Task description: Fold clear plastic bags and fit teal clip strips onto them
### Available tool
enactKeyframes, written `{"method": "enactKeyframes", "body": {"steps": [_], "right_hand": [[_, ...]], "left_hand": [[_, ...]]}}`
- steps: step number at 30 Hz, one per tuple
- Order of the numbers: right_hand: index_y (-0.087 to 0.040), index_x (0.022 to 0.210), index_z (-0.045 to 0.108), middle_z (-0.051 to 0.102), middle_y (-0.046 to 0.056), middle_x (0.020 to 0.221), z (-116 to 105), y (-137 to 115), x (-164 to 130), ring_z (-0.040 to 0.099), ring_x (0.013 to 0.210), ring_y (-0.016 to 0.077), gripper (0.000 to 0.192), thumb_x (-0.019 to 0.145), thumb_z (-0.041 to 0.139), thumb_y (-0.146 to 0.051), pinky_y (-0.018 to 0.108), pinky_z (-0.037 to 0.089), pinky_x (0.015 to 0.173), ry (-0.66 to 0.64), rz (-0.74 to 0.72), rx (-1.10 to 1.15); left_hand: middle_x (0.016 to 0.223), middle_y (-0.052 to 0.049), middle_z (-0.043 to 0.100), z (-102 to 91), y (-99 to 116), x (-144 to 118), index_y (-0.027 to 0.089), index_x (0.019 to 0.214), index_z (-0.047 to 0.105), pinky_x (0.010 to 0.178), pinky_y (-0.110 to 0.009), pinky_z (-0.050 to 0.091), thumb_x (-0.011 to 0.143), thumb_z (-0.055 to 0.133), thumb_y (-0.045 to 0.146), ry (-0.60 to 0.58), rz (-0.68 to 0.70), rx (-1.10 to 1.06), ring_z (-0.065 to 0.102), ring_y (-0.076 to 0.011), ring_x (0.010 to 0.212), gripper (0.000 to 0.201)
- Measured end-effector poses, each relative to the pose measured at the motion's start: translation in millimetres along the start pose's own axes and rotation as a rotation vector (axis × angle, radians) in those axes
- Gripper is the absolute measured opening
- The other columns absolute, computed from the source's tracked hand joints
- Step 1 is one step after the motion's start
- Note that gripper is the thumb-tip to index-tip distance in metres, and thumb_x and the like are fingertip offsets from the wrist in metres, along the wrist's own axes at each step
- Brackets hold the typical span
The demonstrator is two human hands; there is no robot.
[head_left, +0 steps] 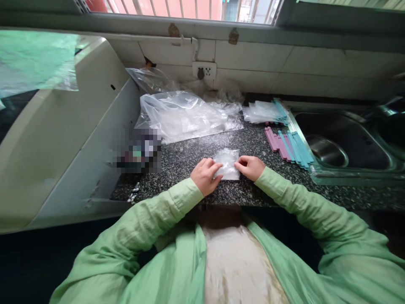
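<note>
Speckled dark tabletop (196,158) runs wall to edge in front of me. Steel sink (344,143) set into it on my right. Large white sloped panel (57,126) fills the left. Against the back wall, a heap of loose clear plastic bags (186,114); further right, a flatter stack of small bags (262,112). Between that stack and the sink rim, a row of pink and blue strips (289,145), lying side by side, long axes running away from me.

Small clear bag (227,164) lies flat on the tabletop near the front edge, dead centre before me, its long axis running roughly away from me. It sits directly between my hands, so neither is clearly nearer; both touch it.

Left hand (205,175): knuckles up, fingers curled and drawn together, tips pressing the bag's left edge. Right hand (251,166): fingers pinched together on the bag's right edge, thumb side toward the bag. Whether either pinch lifts the film or only pins it, I cannot tell. Both forearms, in green sleeves (294,198), angle inward from the tabletop's front edge, wrists low, resting on or just above the stone.
</note>
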State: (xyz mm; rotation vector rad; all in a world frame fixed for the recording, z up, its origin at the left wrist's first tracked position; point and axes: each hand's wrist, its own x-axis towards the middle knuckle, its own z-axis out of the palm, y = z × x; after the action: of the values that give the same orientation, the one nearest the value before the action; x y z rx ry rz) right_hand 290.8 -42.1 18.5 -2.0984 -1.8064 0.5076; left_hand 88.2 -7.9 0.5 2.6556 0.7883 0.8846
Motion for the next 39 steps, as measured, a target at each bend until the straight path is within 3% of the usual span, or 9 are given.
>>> {"method": "enactKeyframes", "body": {"steps": [4, 12, 16, 19, 23, 26, 31, 39], "right_hand": [[-0.020, 0.063, 0.061, 0.062, 0.000, 0.062, -1.9, -5.7, 8.0, 0.052, 0.057, 0.0115, 0.022, 0.070, 0.054, -0.040, 0.023, 0.032, 0.053, -0.056, 0.019, -0.108], [-0.022, 0.063, 0.060, 0.062, -0.001, 0.063, -1.2, -12.1, 16.6, 0.053, 0.059, 0.0122, 0.021, 0.067, 0.059, -0.042, 0.023, 0.032, 0.052, -0.054, 0.002, -0.181], [-0.021, 0.066, 0.060, 0.060, -0.001, 0.060, -1.8, -7.2, 16.2, 0.052, 0.056, 0.0120, 0.021, 0.068, 0.061, -0.042, 0.023, 0.032, 0.051, -0.009, -0.025, -0.151], [-0.019, 0.074, 0.060, 0.059, 0.000, 0.061, -3.8, 5.2, 7.7, 0.051, 0.056, 0.0120, 0.018, 0.072, 0.058, -0.036, 0.024, 0.036, 0.053, 0.124, -0.197, -0.088], [-0.016, 0.081, 0.061, 0.060, 0.005, 0.068, -5.1, 22.6, -12.8, 0.052, 0.066, 0.0149, 0.021, 0.077, 0.055, -0.035, 0.027, 0.042, 0.064, 0.297, -0.664, -0.119], [-0.016, 0.085, 0.062, 0.061, 0.006, 0.077, -1.8, 27.0, -23.8, 0.051, 0.072, 0.0168, 0.025, 0.076, 0.057, -0.039, 0.029, 0.042, 0.068, 0.365, -0.854, -0.202], [-0.019, 0.088, 0.064, 0.060, 0.006, 0.080, 5.3, 17.8, -20.9, 0.051, 0.074, 0.0170, 0.025, 0.076, 0.057, -0.039, 0.030, 0.041, 0.069, 0.445, -0.817, -0.219], [-0.021, 0.070, 0.062, 0.058, 0.004, 0.073, -16.0, -23.5, 7.6, 0.052, 0.072, 0.0161, 0.012, 0.076, 0.055, -0.029, 0.034, 0.044, 0.069, 0.400, -0.706, 0.190]], "left_hand": [[0.079, -0.008, 0.053, 3.9, 4.1, -0.2, 0.015, 0.090, 0.061, 0.071, -0.032, 0.041, 0.081, 0.045, 0.034, -0.072, 0.162, 0.168, 0.046, -0.0188, 0.073, 0.026], [0.080, -0.008, 0.055, 8.9, 7.4, -3.5, 0.014, 0.099, 0.057, 0.066, -0.032, 0.037, 0.083, 0.043, 0.033, -0.092, 0.243, 0.357, 0.047, -0.0193, 0.074, 0.028], [0.075, -0.008, 0.055, 9.0, 7.3, -2.6, 0.014, 0.092, 0.058, 0.062, -0.032, 0.036, 0.084, 0.041, 0.032, -0.092, 0.238, 0.377, 0.047, -0.0187, 0.070, 0.026], [0.072, -0.007, 0.054, 10.9, 5.2, -2.3, 0.015, 0.078, 0.059, 0.059, -0.030, 0.035, 0.084, 0.040, 0.029, -0.093, 0.234, 0.358, 0.047, -0.0177, 0.067, 0.024], [0.067, -0.006, 0.053, 11.7, 2.5, -1.9, 0.015, 0.065, 0.056, 0.057, -0.029, 0.035, 0.084, 0.039, 0.022, -0.076, 0.251, 0.350, 0.046, -0.0159, 0.064, 0.026], [0.066, -0.006, 0.053, 8.7, 1.9, -0.2, 0.015, 0.062, 0.054, 0.057, -0.028, 0.036, 0.083, 0.041, 0.019, -0.043, 0.268, 0.338, 0.045, -0.0148, 0.063, 0.025], [0.065, -0.005, 0.054, -3.3, 1.5, 3.7, 0.015, 0.065, 0.057, 0.059, -0.026, 0.039, 0.084, 0.043, 0.021, 0.087, 0.239, 0.223, 0.045, -0.0136, 0.062, 0.024], [0.068, -0.004, 0.054, -38.7, -5.1, 21.9, 0.014, 0.069, 0.059, 0.060, -0.024, 0.043, 0.080, 0.049, 0.024, 0.168, -0.016, -0.232, 0.049, -0.0109, 0.064, 0.018]]}}
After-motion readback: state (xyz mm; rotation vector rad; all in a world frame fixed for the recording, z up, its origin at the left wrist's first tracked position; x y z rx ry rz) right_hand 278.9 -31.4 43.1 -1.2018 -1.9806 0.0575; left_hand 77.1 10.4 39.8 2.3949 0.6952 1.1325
